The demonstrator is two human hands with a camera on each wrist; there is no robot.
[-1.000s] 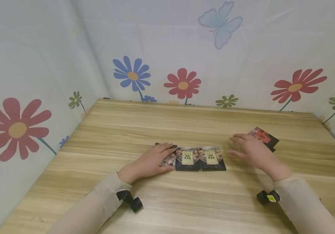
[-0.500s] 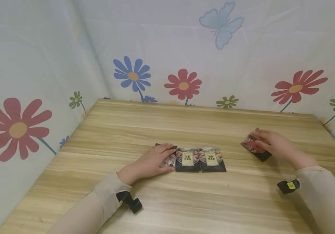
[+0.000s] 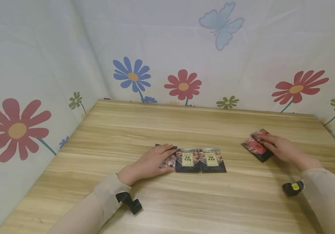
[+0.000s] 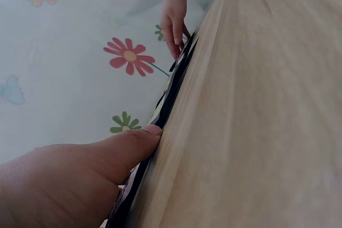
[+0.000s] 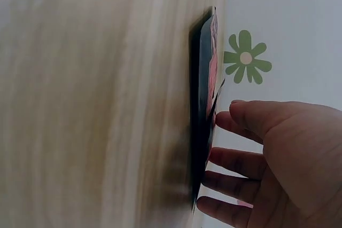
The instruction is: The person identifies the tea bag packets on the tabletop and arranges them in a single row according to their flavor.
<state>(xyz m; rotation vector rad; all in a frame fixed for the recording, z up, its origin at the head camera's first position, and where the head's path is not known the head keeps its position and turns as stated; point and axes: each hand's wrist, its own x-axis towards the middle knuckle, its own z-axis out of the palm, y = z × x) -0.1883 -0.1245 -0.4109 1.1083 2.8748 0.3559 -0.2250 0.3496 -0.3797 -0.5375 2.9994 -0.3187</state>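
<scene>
My left hand (image 3: 153, 162) lies over a dark printed packet (image 3: 169, 161) and hides most of it. Its thumb (image 4: 136, 145) rests at the packet's near edge in the left wrist view. Adjoining to the right are two flat black packets with yellow labels, a middle packet (image 3: 188, 160) and an end packet (image 3: 212, 160). Farther right, my right hand (image 3: 287, 151) touches two overlapping red-and-black packets with its fingertips. The lower packet (image 3: 255, 148) lies on the table; the upper packet (image 3: 260, 134) is tilted, one edge raised in the right wrist view. The right thumb stands above it.
The packets lie on a wood-grain table (image 3: 155, 120). A pale curtain (image 3: 161, 39) with printed flowers and a butterfly stands behind and beside the table. Each wrist wears a black camera mount, such as the right mount (image 3: 291, 188).
My right hand has moved right onto the red-and-black packets. They have shifted slightly left and toward me, and the upper one now stands apart from the lower. The left hand has not moved.
</scene>
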